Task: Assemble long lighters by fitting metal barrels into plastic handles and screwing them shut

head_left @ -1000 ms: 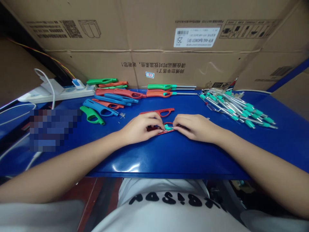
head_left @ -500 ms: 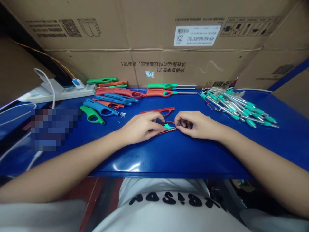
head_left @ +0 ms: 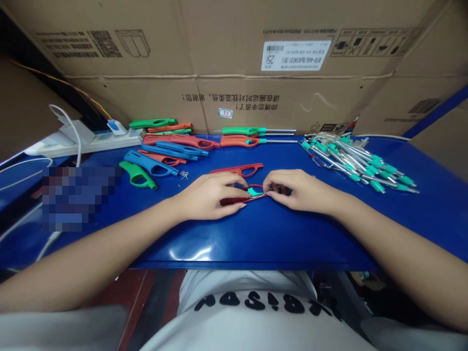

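A red lighter casing half point(head_left: 237, 199) lies on the blue table in front of me, with a green trigger point(head_left: 253, 192) set in it. My left hand point(head_left: 214, 194) is around its handle end, the index finger at the trigger and the thumb along the near edge. At the casing's right end, my right hand point(head_left: 292, 189) pinches with thumb and index finger; whether a small part is also between them is hidden. Just behind lies another red casing half point(head_left: 252, 169), partly covered by my left hand.
Green, blue and red casings point(head_left: 164, 141) are piled at the left, near small metal pieces point(head_left: 184, 174). Two lighters with metal rods point(head_left: 280, 141) lie at the back. Metal rods with green parts point(head_left: 360, 161) are heaped right. A power strip point(head_left: 87, 141) and cardboard point(head_left: 234, 53) border the table.
My left thumb has moved down and away from the trigger, so more of the red casing shows. The right hand keeps its pinch at the right end.
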{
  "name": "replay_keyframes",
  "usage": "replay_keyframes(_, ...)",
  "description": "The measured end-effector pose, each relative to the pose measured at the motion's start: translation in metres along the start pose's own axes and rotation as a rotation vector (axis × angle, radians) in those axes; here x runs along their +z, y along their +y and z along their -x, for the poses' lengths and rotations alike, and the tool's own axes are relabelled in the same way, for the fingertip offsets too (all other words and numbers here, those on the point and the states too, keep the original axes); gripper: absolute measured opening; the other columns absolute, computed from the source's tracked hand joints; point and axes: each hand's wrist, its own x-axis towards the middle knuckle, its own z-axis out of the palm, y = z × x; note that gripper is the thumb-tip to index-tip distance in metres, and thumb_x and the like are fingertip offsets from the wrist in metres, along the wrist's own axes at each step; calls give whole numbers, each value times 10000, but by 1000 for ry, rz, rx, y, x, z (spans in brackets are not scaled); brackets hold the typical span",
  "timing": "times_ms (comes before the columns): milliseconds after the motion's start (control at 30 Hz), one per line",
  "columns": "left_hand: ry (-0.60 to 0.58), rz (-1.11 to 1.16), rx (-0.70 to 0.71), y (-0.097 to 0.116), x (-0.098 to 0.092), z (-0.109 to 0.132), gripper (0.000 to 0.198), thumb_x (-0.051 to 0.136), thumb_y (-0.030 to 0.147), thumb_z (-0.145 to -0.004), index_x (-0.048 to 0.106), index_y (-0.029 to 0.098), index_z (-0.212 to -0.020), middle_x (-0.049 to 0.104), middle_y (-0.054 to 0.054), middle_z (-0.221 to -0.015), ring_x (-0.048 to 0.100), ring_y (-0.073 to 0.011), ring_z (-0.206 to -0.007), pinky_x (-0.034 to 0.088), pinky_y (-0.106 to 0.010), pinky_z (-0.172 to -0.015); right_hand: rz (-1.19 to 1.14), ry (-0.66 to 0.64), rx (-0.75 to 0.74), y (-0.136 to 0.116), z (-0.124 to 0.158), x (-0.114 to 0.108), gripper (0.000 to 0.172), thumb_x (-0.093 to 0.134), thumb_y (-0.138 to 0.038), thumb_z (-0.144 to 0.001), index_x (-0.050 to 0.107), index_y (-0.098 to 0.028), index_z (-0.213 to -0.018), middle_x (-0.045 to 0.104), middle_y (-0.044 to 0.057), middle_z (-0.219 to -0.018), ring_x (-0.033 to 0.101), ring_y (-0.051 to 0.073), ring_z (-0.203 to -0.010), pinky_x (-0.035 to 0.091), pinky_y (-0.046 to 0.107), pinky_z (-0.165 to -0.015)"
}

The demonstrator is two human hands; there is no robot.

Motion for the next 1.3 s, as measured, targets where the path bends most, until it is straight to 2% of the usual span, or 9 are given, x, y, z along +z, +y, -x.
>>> replay_keyframes(133,18,54,18,-4,-3,2,303,616,303,-954,694,224,-1236,732,-50,-1233,688,-209,-1145,533,-310,-996,-15,-4,-28,1,1,-1,122,563,-159,-935,680,-174,-964,686,54,-942,619,151,-810,474,257,-717)
replay_keyframes(300,29,47,-4,-6,-6,4,326,665,314,-927,689,182,-1225,766,-73,-1098,731,-204,-959,555,-287,-857,-15,-24,-40,-1,2,-4,153,571,-169,-936,718,-171,-980,699,77,-1012,657,161,-864,503,266,-761)
replay_keyframes(567,11,-19,-35,-3,-6,4,321,663,329,-931,698,191,-1218,756,-58,-963,712,-177,-838,521,-248,-764,47,-55,-45,-4,3,-8,221,568,-218,-956,755,-170,-1063,709,93,-1092,685,189,-935,535,310,-828)
replay_keyframes(733,31,-20,-19,-3,-6,3,314,650,341,-942,700,190,-1212,762,-61,-968,718,-177,-841,529,-249,-766,30,-46,-44,-2,5,-9,251,559,-230,-959,756,-189,-1110,721,94,-1115,700,200,-951,551,329,-850)
replay_keyframes(933,81,-62,-90,-5,-2,4,320,633,370,-959,695,191,-1218,780,-63,-1083,747,-191,-902,545,-252,-770,49,-37,-11,-1,5,-9,243,559,-233,-954,762,-211,-1085,717,94,-1124,696,209,-952,551,348,-863)
replay_keyframes(1300,53,-352,-46,3,1,6,331,563,341,-1005,652,187,-1283,792,-62,-983,759,-202,-838,555,-260,-689,80,-63,32,-6,4,-9,248,538,-267,-981,757,-189,-1065,699,97,-1131,682,208,-972,534,340,-867)
